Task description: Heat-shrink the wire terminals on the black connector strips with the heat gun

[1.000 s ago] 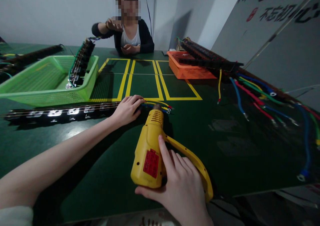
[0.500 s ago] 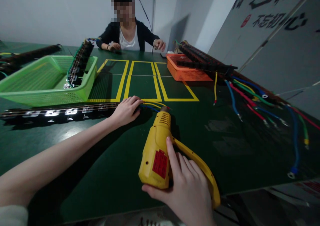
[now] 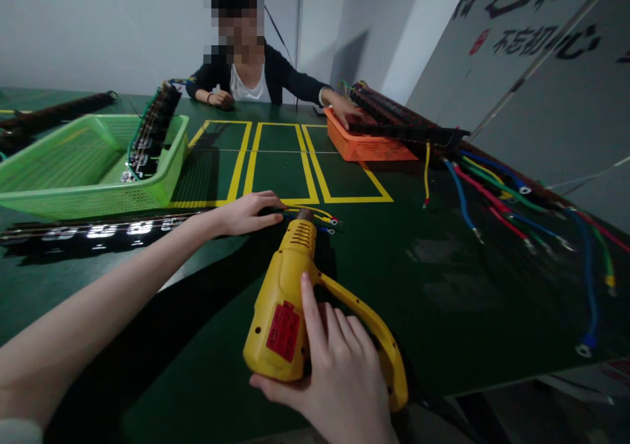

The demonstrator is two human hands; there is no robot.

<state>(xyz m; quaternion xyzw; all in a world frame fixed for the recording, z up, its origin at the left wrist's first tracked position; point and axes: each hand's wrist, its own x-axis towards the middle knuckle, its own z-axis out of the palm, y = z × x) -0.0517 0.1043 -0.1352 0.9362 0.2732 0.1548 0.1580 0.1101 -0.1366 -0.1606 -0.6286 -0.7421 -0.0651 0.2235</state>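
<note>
My right hand [image 3: 329,372] grips a yellow heat gun [image 3: 288,306] by its handle, nozzle pointing away from me at a bundle of thin coloured wires [image 3: 317,216]. My left hand [image 3: 246,212] is closed on the end of a long black terminal strip [image 3: 103,229] where those wires come out, fingers pressed down on it. The strip lies flat on the green table [image 3: 433,286] and runs off to the left.
A green basket [image 3: 88,168] with another strip leaning in it stands at left. An orange basket [image 3: 367,143] carries black strips at the back right, with coloured cables [image 3: 497,191] trailing over the table. A person sits opposite, one hand on the orange basket. Yellow tape rectangles mark the middle.
The heat gun swung slightly left, its nozzle staying by the wires. My left hand stayed on the strip's end. The person opposite reached a hand over to the orange basket.
</note>
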